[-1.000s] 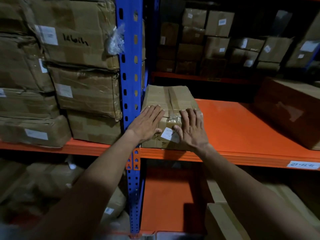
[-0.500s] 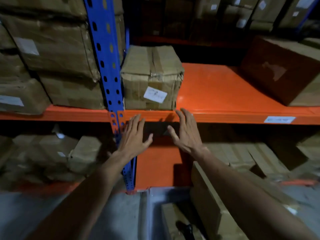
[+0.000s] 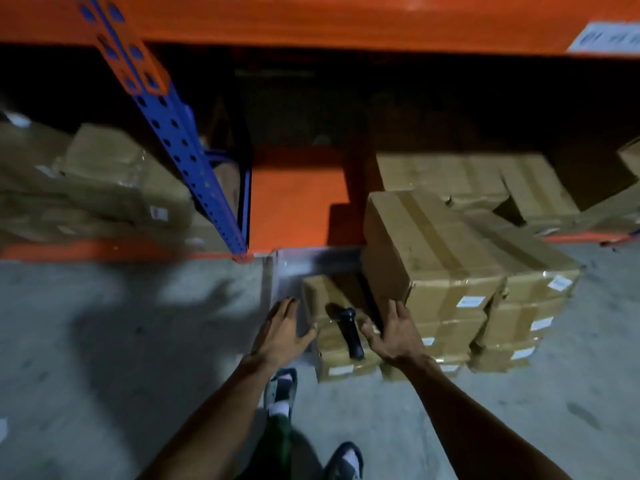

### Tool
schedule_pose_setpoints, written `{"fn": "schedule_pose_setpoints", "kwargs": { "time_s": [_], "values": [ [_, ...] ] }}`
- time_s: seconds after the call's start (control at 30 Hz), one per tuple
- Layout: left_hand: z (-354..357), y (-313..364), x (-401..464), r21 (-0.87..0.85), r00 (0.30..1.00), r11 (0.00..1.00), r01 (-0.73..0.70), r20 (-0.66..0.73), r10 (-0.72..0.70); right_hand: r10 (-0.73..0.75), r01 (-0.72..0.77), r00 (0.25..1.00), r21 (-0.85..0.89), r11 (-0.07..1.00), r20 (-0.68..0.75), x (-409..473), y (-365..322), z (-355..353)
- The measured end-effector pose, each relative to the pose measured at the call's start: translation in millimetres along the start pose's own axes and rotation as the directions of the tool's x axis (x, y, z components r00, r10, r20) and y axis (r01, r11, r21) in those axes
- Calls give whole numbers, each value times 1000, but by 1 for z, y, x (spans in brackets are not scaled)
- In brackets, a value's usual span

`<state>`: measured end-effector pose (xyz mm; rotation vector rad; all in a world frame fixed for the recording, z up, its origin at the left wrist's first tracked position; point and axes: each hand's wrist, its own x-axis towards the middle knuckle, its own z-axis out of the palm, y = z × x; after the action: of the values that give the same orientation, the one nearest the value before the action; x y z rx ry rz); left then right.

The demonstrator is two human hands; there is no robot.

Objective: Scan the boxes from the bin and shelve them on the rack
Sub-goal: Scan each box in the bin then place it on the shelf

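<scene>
A stack of taped cardboard boxes [image 3: 429, 258] with white labels stands on the floor against the rack, partly in a grey bin [image 3: 287, 271]. A black handheld scanner [image 3: 349, 330] lies on a lower box [image 3: 329, 344] between my hands. My left hand [image 3: 282, 332] hovers with fingers spread just left of that box. My right hand [image 3: 391, 334] is spread just right of the scanner, in front of the tall stack. Neither hand holds anything.
The orange shelf beam [image 3: 346, 26] runs across the top and the blue upright [image 3: 187, 161] slants down at left. More boxes [image 3: 104, 188] fill the bottom shelf on both sides, with bare orange shelf [image 3: 294, 202] in between. My feet [image 3: 280, 393] stand on grey concrete.
My hands left the box pushed onto the upper shelf and dropped to the boxes by the floor. My view tilted down from the shelf to the bin and scanner.
</scene>
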<state>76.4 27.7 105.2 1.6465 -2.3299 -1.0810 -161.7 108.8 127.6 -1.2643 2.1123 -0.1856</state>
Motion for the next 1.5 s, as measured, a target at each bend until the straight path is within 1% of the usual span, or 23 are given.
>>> {"fn": "schedule_pose_setpoints", "kwargs": {
  "time_s": [0.13,0.3,0.33,0.4,0.47,0.53,0.63,0.7,0.77,0.87,0.93,1.0,1.03,1.07,1.1,1.13,1.17,1.2,1.27,1.3,1.33,1.4,1.5],
  "values": [
    [92,-33,4,-2,999,1000,19,32,-19,-5,4,1000,30,1000,31,24,60,53],
    [204,-87,24,-12,999,1000,-9,48,10,20,-26,998,99,995,56,84,111,118],
    [225,-97,28,5,999,999,-37,33,37,22,-30,997,100,995,76,98,117,133],
    [263,-114,35,40,990,989,-141,16,140,30,-39,995,93,995,98,124,125,161],
    [295,-127,45,35,974,974,-225,4,225,15,-21,996,71,997,83,145,129,190],
    [316,-137,52,-26,976,976,-217,9,218,24,-29,997,65,997,68,159,131,214],
    [337,-148,53,-74,979,977,-198,-56,194,67,-73,996,100,992,55,168,131,238],
    [340,-148,53,-91,981,979,-184,-81,177,73,-77,997,151,985,33,170,130,243],
    [340,-146,56,-80,981,979,-186,-76,180,80,-81,997,253,964,15,170,130,242],
    [333,-139,61,21,966,969,-248,-70,249,117,-94,993,400,912,-33,158,134,228],
    [321,-137,68,-18,970,973,-229,-95,226,128,-78,990,494,866,-66,145,137,217],
    [302,-135,82,-111,975,974,-196,-131,181,157,-89,986,599,796,-62,132,139,206],
    [291,-134,94,-208,980,967,-146,-164,113,157,-82,986,638,766,-62,126,141,202],
    [277,-131,108,-365,982,929,-59,-189,-12,147,-60,986,660,749,-77,121,142,198],
    [261,-128,126,-490,974,871,42,-173,-144,135,-33,986,669,742,-101,116,143,196],
    [244,-123,144,-546,960,830,115,-153,-234,121,-2,985,681,732,-127,112,142,195],
    [228,-117,164,-548,953,824,142,-150,-264,101,35,982,682,730,-158,109,139,194],
    [212,-109,182,-531,959,835,147,-129,-251,78,66,981,687,724,-177,107,136,194],
    [192,-97,206,-343,974,931,121,-138,-178,60,72,986,727,683,-154,106,128,195],
    [189,-91,213,-298,979,950,92,-147,-141,63,63,988,745,664,-139,105,122,196],
    [189,-88,218,-296,985,955,33,-154,-82,66,65,987,748,660,-144,105,117,198],
    [196,-89,220,-273,987,957,-100,-147,61,55,93,982,714,694,-182,104,109,204],
    [203,-109,229,-34,967,966,-255,-9,255,53,115,976,710,695,-210,104,102,208]
  ]
}}
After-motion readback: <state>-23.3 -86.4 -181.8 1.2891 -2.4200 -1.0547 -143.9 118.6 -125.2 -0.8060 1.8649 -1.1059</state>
